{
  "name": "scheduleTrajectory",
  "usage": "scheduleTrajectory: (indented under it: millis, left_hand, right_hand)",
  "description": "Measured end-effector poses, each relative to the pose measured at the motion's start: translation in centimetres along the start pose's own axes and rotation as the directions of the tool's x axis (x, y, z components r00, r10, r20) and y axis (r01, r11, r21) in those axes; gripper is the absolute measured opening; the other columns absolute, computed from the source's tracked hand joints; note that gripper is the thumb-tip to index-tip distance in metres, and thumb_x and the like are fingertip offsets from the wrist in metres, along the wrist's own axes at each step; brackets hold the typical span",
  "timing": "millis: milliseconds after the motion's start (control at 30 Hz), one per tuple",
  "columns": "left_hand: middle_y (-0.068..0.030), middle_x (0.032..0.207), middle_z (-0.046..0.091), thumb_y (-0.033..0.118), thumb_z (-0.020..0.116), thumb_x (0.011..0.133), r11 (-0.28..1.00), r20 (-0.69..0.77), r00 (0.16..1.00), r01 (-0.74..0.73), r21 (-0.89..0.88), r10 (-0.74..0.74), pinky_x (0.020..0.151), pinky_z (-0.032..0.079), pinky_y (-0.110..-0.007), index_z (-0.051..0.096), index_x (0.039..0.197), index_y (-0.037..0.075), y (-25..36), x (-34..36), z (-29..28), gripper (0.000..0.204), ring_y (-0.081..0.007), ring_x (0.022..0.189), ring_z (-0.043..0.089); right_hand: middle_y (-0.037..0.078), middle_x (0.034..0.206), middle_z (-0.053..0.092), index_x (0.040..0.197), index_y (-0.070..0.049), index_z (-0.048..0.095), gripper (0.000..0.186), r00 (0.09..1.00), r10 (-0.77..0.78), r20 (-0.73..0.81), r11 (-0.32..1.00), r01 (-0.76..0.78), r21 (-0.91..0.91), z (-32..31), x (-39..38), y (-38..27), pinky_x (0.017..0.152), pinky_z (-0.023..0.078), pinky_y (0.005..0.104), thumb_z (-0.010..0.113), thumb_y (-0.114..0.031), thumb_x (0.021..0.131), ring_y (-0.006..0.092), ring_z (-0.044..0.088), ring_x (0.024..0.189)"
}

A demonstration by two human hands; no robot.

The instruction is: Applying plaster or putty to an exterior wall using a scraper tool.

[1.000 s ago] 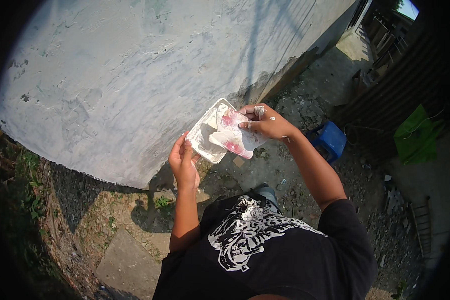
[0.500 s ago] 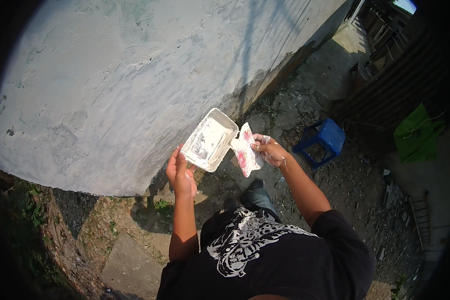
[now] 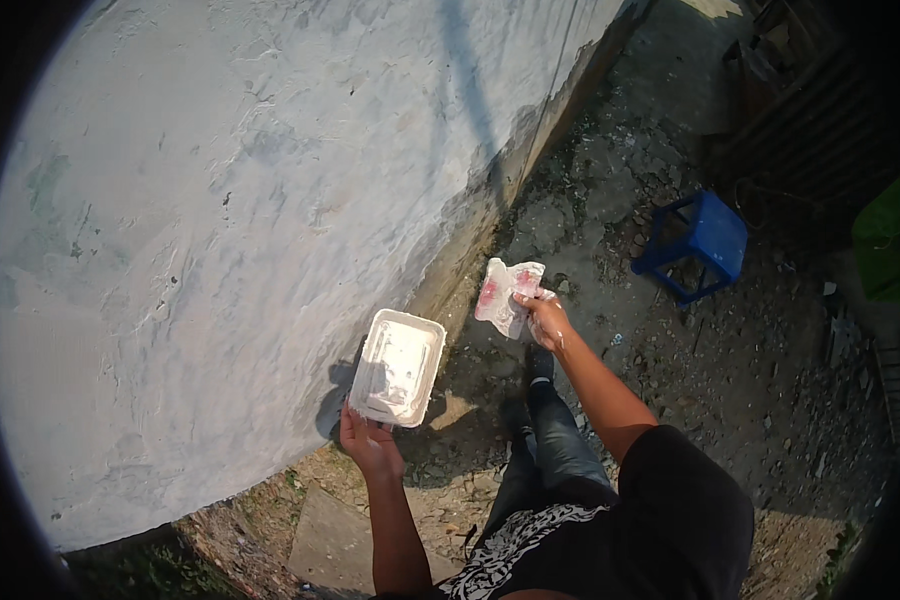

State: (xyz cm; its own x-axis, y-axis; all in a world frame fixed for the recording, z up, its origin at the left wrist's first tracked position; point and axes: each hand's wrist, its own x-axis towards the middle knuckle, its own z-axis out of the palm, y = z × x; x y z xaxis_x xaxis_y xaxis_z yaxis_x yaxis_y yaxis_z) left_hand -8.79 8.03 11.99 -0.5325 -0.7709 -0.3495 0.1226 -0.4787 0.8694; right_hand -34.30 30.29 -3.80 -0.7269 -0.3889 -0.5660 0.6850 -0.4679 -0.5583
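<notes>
Left hand [image 3: 372, 450]: held pale tray [image 3: 431, 365] at near end.
Right hand [image 3: 547, 320]: pinched smeared sheet [image 3: 502, 298].
White paste [image 3: 400, 368]: likely needed steady, level tray.

Bare left hand [image 3: 372, 447] grips at the end of a near-vertical left forearm [image 3: 396, 525]. Bare right hand [image 3: 547, 322], white-smeared, pinches between thumb and fingers; right forearm [image 3: 604, 393] slants up-left. Hands are well apart.

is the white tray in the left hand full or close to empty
Close to empty: the white tray in the left hand shows its bottom, with only white residue smeared across it.
</notes>
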Motion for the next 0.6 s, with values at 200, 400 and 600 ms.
scheduleTrajectory:
  millis: [200,400,600]
  left_hand:
    - [-0.0167,0.138,0.052,0.024,0.045,0.103,0.997,-0.024,0.997,0.072,-0.015,-0.073,0.101,0.049,-0.047,0.041,0.141,0.001,-3.6,3.9,0.4,0.044,-0.0292,0.124,0.055]
    - [-0.0173,0.148,0.042,0.029,0.042,0.104,0.997,-0.016,0.999,0.050,0.057,-0.049,0.110,0.041,-0.047,0.035,0.146,-0.001,-6.6,5.8,1.0,0.052,-0.0293,0.133,0.046]
    - [-0.0168,0.151,0.039,0.031,0.042,0.104,0.995,-0.096,0.991,0.093,0.037,-0.089,0.112,0.038,-0.046,0.032,0.148,0.000,-6.8,6.2,0.0,0.055,-0.0291,0.135,0.043]
  right_hand:
    - [0.013,0.100,0.071,0.109,0.006,0.068,0.026,0.889,-0.380,-0.254,0.886,0.272,-0.374,1.3,17.2,8.8,0.081,0.049,0.0291,0.067,-0.009,0.089,0.0178,0.066,0.091]
    - [0.027,0.114,0.067,0.122,0.010,0.061,0.040,0.664,-0.681,-0.309,0.717,0.517,-0.468,9.3,22.4,11.9,0.089,0.050,0.0372,0.059,-0.005,0.086,0.0331,0.067,0.103]
    - [0.033,0.112,0.064,0.123,0.009,0.060,0.042,0.644,-0.765,-0.024,0.517,0.591,-0.620,12.7,16.0,16.6,0.085,0.051,0.0409,0.050,-0.001,0.084,0.0457,0.065,0.100]
